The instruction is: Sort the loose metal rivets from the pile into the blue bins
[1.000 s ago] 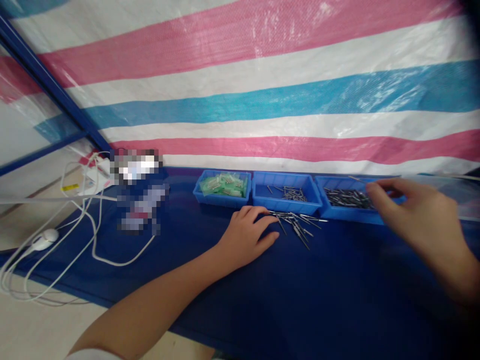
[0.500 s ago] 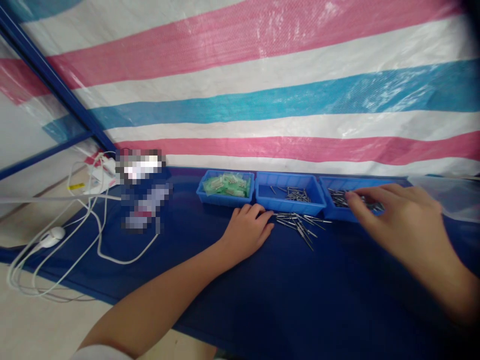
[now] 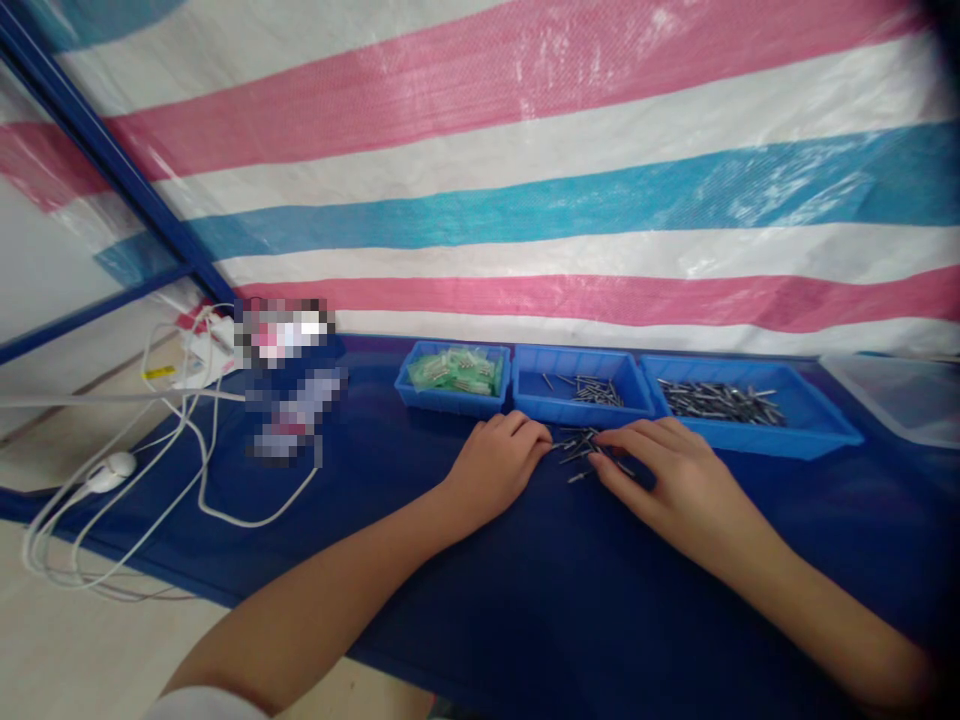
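A small loose pile of thin metal pins [image 3: 577,445] lies on the dark blue table, in front of the middle blue bin. At the pile's left edge rests my left hand [image 3: 499,460], fingers curled and fingertips closed on the end of a pin. My right hand [image 3: 667,465] reaches in from the right, its thumb and index finger closing around pins in the pile. Its fingers cover part of the pile, so how many pins it grips is hidden. Behind, the middle bin [image 3: 540,400] holds shorter-looking pins, and the right bin [image 3: 810,435] holds many darker metal pins.
A left blue bin [image 3: 450,402] contains green plastic packets with metal pieces. A clear plastic tray [image 3: 892,400] sits at the far right. White cables [image 3: 202,480] and blurred-out items occupy the table's left end. A striped plastic sheet [image 3: 480,220] hangs behind.
My right hand has moved left from the right bin down to the pile of pins. The pile looks more bunched together. My left hand has stayed nearly in place.
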The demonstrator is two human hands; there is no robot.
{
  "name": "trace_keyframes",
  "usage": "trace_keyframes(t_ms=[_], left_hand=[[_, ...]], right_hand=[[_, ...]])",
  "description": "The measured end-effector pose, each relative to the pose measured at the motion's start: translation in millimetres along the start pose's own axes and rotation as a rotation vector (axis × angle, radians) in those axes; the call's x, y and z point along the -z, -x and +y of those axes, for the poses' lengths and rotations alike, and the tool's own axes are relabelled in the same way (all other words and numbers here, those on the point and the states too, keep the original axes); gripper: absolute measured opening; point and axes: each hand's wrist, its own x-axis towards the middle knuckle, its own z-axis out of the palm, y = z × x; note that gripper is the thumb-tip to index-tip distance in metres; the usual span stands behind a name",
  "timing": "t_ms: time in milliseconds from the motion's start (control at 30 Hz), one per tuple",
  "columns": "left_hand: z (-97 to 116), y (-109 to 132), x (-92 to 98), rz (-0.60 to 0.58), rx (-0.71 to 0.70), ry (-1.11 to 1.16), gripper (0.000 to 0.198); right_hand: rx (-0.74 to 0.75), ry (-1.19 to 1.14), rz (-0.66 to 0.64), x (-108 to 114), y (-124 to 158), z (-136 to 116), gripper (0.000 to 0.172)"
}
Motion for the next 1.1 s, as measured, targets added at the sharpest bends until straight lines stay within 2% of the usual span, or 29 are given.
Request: trace_keyframes(t_ms=[67, 200, 333, 467, 633, 767, 1100], left_hand=[[4, 0, 1.5, 0.02, -0.018, 0.129, 0.019], [13, 2, 3.2, 0.04, -0.048, 0.364, 0.015], [17, 6, 3.0, 0.041, 0.004, 0.49, 0.012], [18, 8, 1.7, 0.004, 0.04, 0.529, 0.015], [18, 8, -1.3, -0.028, 0.018, 0.518, 0.02], [16, 7, 0.1, 0.001, 0.028, 0.531, 0.021], [13, 7, 6.8, 0.094, 0.057, 0.555, 0.021]], right_hand=[[-0.008, -0.079, 0.003, -3, 1, -2, 0.022], [-0.064, -0.265, 0.002, -6, 2, -9, 0.016], [-0.154, -0.387, 0.007, -5, 2, -15, 0.015], [-0.187, -0.419, 0.027, -4, 3, -18, 0.016], [-0.108, -0.408, 0.052, -4, 3, -22, 0.012], [-0.045, -0.395, 0.073, -2, 3, -21, 0.008], [-0.003, -0.32, 0.087, 2, 1, -14, 0.009]])
